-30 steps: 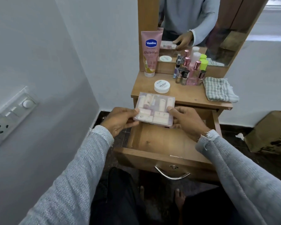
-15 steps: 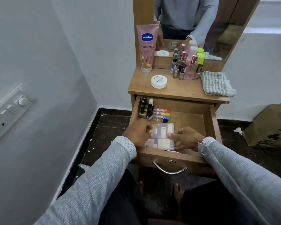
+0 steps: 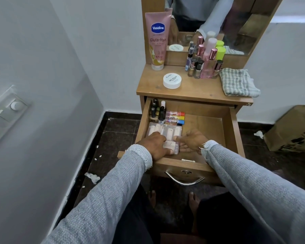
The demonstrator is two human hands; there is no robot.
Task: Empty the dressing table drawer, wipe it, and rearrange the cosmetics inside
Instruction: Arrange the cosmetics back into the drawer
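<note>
The wooden drawer (image 3: 233,131) of the dressing table stands pulled out. A clear plastic case of small pale tubes (image 3: 165,132) lies flat on its floor at the front left. My left hand (image 3: 156,144) rests on the case's near left part, fingers over its top. My right hand (image 3: 192,140) touches the case's right edge with straight fingers. Behind the case lie several coloured lip balm sticks (image 3: 175,118) and several small dark bottles (image 3: 157,111) in the back left corner. The right half of the drawer floor is bare wood.
On the tabletop (image 3: 192,90) stand a pink Vaseline tube (image 3: 158,39), a white round jar (image 3: 172,80), a cluster of bottles (image 3: 205,62) and a folded checked cloth (image 3: 238,82). A cardboard box (image 3: 292,129) sits on the floor at right. The wall is close on the left.
Both hands carried the clear case from above the drawer down into it and slid it to the front left floor. The right hand's fingers have straightened beside it.
</note>
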